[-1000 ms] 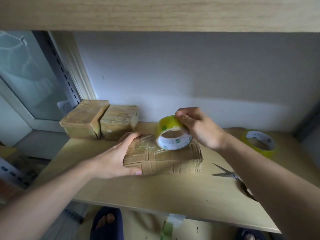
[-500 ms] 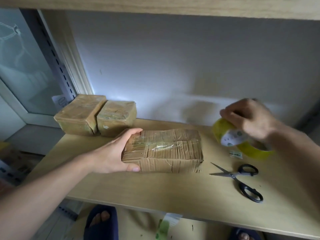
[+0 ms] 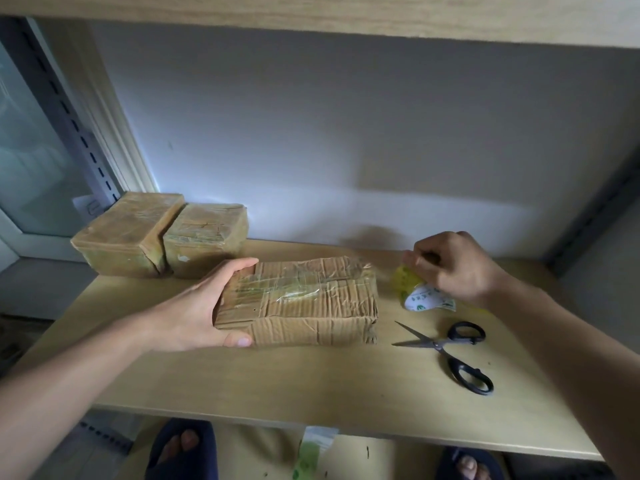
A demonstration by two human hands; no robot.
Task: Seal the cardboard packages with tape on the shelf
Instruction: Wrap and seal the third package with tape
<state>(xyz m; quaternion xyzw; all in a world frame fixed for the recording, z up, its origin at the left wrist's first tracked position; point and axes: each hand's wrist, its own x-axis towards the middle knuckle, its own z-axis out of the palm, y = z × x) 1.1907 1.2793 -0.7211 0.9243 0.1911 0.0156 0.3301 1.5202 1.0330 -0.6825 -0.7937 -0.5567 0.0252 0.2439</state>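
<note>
A flat cardboard package (image 3: pixel 304 299) with clear tape across its top lies in the middle of the wooden shelf (image 3: pixel 311 386). My left hand (image 3: pixel 204 306) grips its left end, thumb on the front face and fingers over the top. To the right, my right hand (image 3: pixel 453 268) holds a yellow tape roll (image 3: pixel 412 289) with a white printed core, tilted just above the shelf. A second roll beneath it is mostly hidden by my hand.
Two taped cardboard packages (image 3: pixel 128 233) (image 3: pixel 207 237) stand side by side at the back left against the wall. Black-handled scissors (image 3: pixel 453 351) lie on the shelf to the right of the package. An upper shelf board (image 3: pixel 311 15) runs overhead. My feet show below.
My right hand carried the tape roll off the package top and over to the right side of the shelf. My left hand stayed on the package's left end.
</note>
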